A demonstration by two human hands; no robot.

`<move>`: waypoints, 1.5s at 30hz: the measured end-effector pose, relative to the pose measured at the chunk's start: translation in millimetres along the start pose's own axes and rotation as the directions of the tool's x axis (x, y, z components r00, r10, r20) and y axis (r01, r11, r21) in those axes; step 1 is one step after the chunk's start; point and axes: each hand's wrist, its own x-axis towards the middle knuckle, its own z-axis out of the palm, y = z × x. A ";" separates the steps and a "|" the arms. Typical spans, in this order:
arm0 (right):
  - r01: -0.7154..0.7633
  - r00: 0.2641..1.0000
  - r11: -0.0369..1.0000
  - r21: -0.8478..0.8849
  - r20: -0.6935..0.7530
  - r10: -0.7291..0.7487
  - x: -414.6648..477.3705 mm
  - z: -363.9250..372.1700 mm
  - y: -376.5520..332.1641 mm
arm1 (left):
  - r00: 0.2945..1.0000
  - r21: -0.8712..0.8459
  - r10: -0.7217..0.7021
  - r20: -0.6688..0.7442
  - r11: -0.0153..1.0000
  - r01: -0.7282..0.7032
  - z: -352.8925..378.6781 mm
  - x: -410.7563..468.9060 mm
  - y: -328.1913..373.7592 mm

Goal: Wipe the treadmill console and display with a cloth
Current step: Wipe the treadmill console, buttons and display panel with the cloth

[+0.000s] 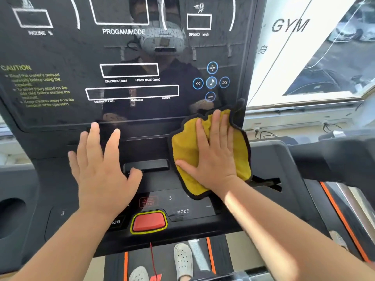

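The black treadmill console (50,179) fills the view, with its glossy display panel (71,47) above showing white boxes and labels. A yellow cloth with a dark edge (184,147) lies flat on the console's right side, just below the display's lower right corner. My right hand (215,151) presses flat on the cloth with fingers spread. My left hand (101,167) rests open and flat on the console's middle, left of the cloth, fingertips near the display's bottom edge, holding nothing.
A red stop button with a yellow ring (149,221) sits low in the middle, beside a MODE key (183,211). A cup holder (11,218) is at the left. The right handrail (334,157) runs past a window marked GYM (289,25). Feet in white clogs (182,260) stand on the belt.
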 end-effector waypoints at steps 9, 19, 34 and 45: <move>0.056 0.997 0.997 -0.055 -0.052 -0.059 84.9 -64.1 30.1 | 0.999 0.013 0.050 -0.013 0.999 -0.050 -4.3 11.0 11.3; 0.141 0.989 0.986 -0.093 -0.025 -0.144 30.1 -21.2 42.9 | 0.985 0.045 0.170 -0.010 0.985 -0.169 -6.6 29.8 34.3; 0.076 0.972 0.992 -0.100 -0.212 -0.096 102.7 -54.8 24.7 | 0.984 0.004 0.161 -0.072 0.987 -0.161 -3.3 28.7 30.3; 0.189 0.924 0.961 0.204 -0.368 -0.104 58.1 -65.0 17.4 | 0.975 -0.500 0.179 -0.132 0.837 -0.221 -17.1 50.8 82.5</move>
